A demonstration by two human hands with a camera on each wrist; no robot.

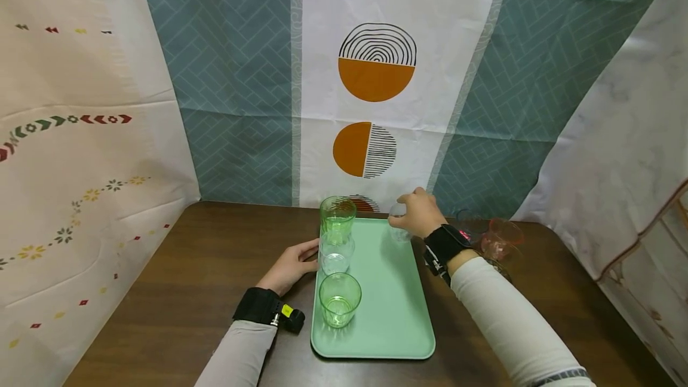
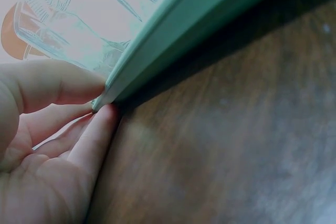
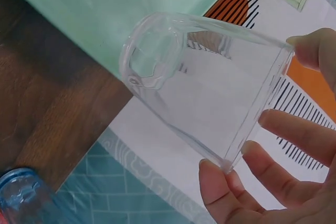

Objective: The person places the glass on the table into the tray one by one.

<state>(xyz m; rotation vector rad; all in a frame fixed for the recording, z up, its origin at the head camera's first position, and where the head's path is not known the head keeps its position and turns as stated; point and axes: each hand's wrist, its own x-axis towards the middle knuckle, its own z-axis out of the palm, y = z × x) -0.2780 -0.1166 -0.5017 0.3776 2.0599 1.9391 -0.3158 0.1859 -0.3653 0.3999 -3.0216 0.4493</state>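
A pale green tray [image 1: 389,297] lies on the brown table. My left hand [image 1: 290,267] pinches its left rim between thumb and fingers, as the left wrist view shows close up. Over the tray's back right corner, my right hand [image 1: 420,214] holds a clear glass [image 3: 210,85] by its rim with the fingertips, its base toward the tray. Along the tray's left side stand a green glass [image 1: 337,211] at the back, a clear glass [image 1: 336,255] in the middle and another green glass [image 1: 340,303] at the front.
To the right of the tray, partly behind my right forearm, stands a pinkish-red glass [image 1: 500,237]. A blue glass [image 3: 26,195] shows at the lower left of the right wrist view. A patterned cloth [image 1: 242,106] hangs along the table's back edge.
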